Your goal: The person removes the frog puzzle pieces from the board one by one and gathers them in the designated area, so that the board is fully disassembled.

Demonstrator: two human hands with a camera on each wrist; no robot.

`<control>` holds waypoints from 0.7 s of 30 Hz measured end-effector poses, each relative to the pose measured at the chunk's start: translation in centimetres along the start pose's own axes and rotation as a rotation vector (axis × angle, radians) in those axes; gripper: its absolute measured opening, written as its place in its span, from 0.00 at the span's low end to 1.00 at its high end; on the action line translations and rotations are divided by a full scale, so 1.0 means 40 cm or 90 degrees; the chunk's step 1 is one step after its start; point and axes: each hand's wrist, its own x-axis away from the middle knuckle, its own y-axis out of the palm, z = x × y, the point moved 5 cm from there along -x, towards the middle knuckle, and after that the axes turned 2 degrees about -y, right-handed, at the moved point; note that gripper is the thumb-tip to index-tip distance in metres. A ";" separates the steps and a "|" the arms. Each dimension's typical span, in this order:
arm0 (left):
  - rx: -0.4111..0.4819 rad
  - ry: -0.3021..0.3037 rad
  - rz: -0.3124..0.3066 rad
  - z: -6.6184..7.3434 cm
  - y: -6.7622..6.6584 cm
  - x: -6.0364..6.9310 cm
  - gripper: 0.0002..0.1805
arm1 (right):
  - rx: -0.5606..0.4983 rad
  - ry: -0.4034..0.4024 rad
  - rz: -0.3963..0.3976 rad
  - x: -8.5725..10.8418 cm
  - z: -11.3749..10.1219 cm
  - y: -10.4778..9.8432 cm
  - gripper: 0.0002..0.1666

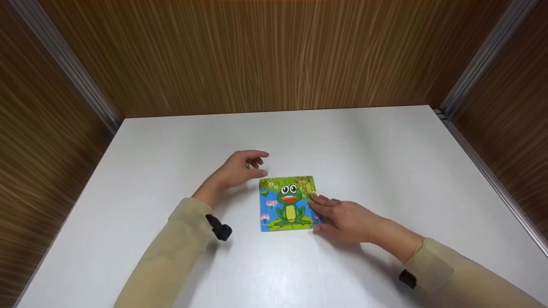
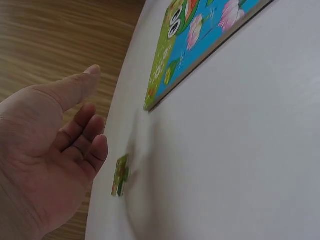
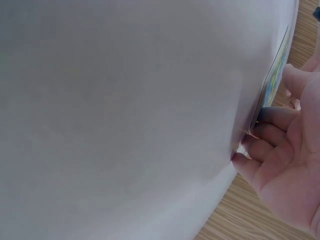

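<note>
A square frog picture board lies on the white table, its corner also visible in the left wrist view. My left hand hovers at the board's upper left corner with fingers loosely bent and thumb apart, holding nothing. A small green puzzle piece shows beyond those fingers, apart from the board; whether it lies flat is unclear. My right hand touches the board's right edge with extended fingers, the thumb near the lower right corner. In the right wrist view, these fingers meet the board's edge.
The white tabletop surrounds the board. Brown wood-grain panels stand behind the table and at both sides, with metal strips at the corners. Black clips hang from both sleeves.
</note>
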 end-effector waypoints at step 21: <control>0.019 0.042 -0.081 0.014 0.150 -0.010 0.28 | -0.007 -0.007 -0.009 -0.012 0.010 0.005 0.43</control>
